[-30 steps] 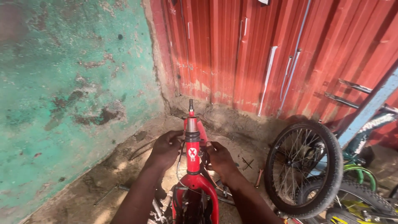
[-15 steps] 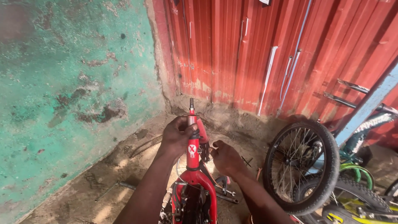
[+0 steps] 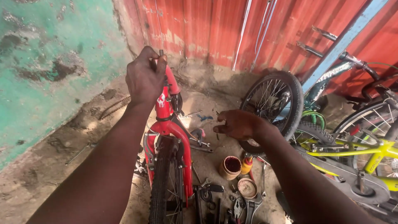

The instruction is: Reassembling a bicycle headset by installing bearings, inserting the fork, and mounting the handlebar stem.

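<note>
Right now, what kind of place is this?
Probably a small bicycle repair spot, outdoors or in a rough shed. The left hand grips the top of a red bike frame, loose tools lie on the dirt floor, and more bicycles lean by a red metal wall.
</note>
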